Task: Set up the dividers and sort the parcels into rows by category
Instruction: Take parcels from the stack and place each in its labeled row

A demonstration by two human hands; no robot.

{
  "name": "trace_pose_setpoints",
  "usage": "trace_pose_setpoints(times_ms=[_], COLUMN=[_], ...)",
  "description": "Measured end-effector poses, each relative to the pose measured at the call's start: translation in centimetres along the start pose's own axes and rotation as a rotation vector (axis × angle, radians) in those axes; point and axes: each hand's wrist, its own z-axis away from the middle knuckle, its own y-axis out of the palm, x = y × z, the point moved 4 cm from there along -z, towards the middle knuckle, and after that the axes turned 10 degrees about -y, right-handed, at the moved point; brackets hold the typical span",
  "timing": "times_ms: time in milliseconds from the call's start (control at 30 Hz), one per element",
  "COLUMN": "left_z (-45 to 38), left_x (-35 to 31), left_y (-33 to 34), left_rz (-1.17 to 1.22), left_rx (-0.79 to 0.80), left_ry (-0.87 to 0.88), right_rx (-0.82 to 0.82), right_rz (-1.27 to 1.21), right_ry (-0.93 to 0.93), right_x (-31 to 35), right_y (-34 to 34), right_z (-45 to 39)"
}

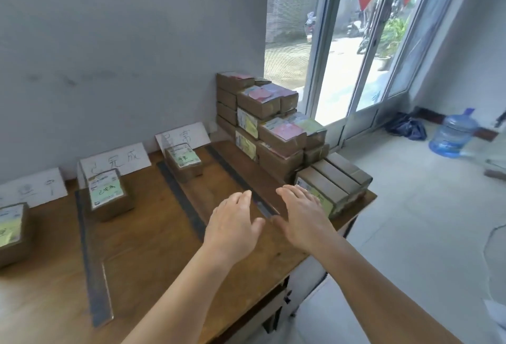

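Nearest me, my two forearms reach out over the wooden table (153, 261), and both hands float palm-down with fingers loosely spread, gripping nothing: the left hand (232, 223) and the right hand (304, 217) sit either side of the near end of a dark divider strip (241, 176), though I can't tell whether either touches it. A second divider strip (180, 198) runs parallel further left, and a third (87, 256) lies left again, with a short pale bar (107, 289) beside its near end. Just right of my right hand, a row of brown parcels (334, 182) lies at the table's right edge. In the lanes I see single parcels with green-tinted labels: one at the far left (12, 231), one in the next lane (108, 193), one further back (183, 161). Behind each, a white handwritten card (116, 161) leans on the grey wall (123, 50). At the far right corner stands a tall stack of parcels (262, 116). Beyond, pale floor tiles (410, 206), a blue water jug (453, 135), glazed doors (364, 42) and a sunlit street.
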Motion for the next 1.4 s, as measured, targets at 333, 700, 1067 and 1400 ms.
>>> trace_pose_setpoints(times_ms=[333,700,1067,1400], left_z=[-6.0,-9.9,-8.8,-5.9], left_x=[-8.1,-10.8,-11.9,-11.1], left_y=[7.4,15.3,18.6,18.1], left_rz=[0.106,0.178,0.251,0.383], left_rx=[0.205,0.329,0.283,0.273], left_ry=[0.157,-0.066,-0.404,-0.499], right_rx=[-0.070,0.013,0.167,0.023], right_rz=[-0.007,-0.020,0.128,0.075], right_ry=[0.231,0.250,-0.097,-0.123], right_x=[-10.0,-19.4,-21.4,-19.7], right_y=[-2.3,-0.3,4.0,3.7], right_z=[-1.4,-3.5,-4.0,-4.0])
